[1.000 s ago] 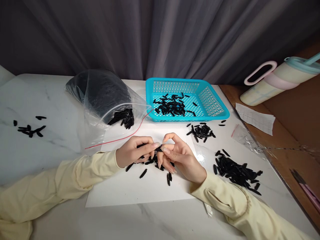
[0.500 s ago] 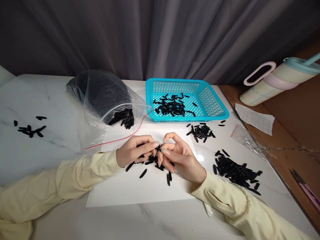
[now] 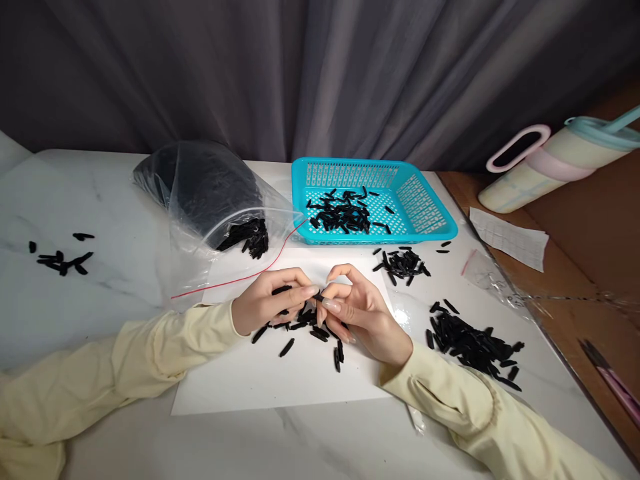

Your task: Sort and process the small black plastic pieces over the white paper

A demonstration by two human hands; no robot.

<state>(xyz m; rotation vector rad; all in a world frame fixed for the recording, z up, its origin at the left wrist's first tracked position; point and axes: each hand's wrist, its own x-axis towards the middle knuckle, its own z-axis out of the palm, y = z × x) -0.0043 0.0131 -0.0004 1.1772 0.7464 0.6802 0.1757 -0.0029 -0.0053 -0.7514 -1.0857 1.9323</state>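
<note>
My left hand (image 3: 267, 301) and my right hand (image 3: 357, 310) meet fingertip to fingertip over a white sheet of paper (image 3: 280, 373). Together they pinch one small black elongated piece (image 3: 318, 296) between thumbs and forefingers. Under and around the fingers lies a loose scatter of the same black pieces (image 3: 300, 327) on the paper. Both arms wear pale yellow sleeves. Part of the scatter is hidden by my fingers.
A turquoise basket (image 3: 425, 207) holding black pieces stands behind the paper. An open clear zip bag (image 3: 210, 193) of pieces lies at back left. Further piles lie at right (image 3: 470, 343), near the basket (image 3: 403, 262) and far left (image 3: 60, 260). A tumbler (image 3: 555, 163) rests on the brown surface.
The hands stay nearly still; the fingertips have shifted slightly around the pinched black piece. Nothing else has moved.
</note>
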